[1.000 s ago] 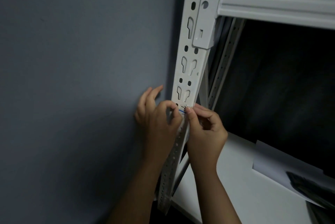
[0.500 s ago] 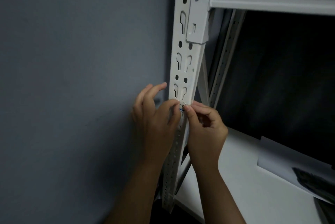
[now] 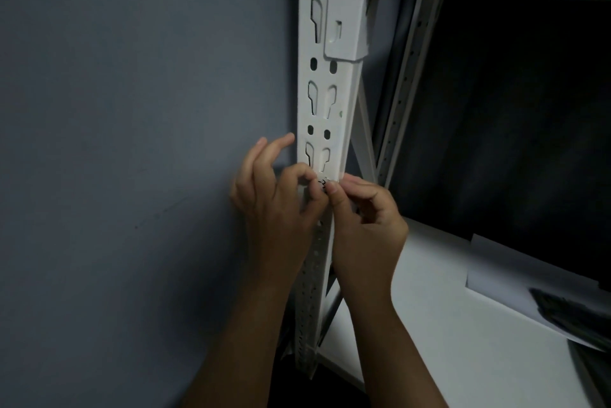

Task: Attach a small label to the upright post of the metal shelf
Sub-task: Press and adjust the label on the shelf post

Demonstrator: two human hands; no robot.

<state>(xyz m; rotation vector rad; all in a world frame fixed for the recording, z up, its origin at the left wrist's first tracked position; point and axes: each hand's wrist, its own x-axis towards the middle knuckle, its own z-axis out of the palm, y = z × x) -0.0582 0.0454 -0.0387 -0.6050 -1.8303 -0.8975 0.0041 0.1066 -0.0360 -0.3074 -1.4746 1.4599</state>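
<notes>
Both hands meet on the front face of the white upright post [image 3: 325, 103], pinching a small label [image 3: 322, 183] between them. The left hand [image 3: 277, 202] curls its thumb and forefinger onto the label's left edge, its other fingers lifted loosely toward the wall; the right hand [image 3: 363, 226] presses its thumb tip against the label's right edge, with the remaining fingers curled in behind. The label itself is mostly hidden by the fingertips; only a pale scrap with dark marks shows, lying on the post just under a pair of keyhole slots.

Above the grip the post's face runs bare of hands, punched with paired round holes and keyhole slots up to a beam bracket [image 3: 345, 11]. Left of the grip, a grey wall [image 3: 132, 143] stands just beside the post, leaving a narrow shadowed gap. Right of the grip, the bay is dark and open behind a thin perforated brace [image 3: 401, 90]. Below and to the right lies a white shelf board [image 3: 429, 325], carrying a pale sheet [image 3: 515, 272] with something dark on it near the frame's edge.
</notes>
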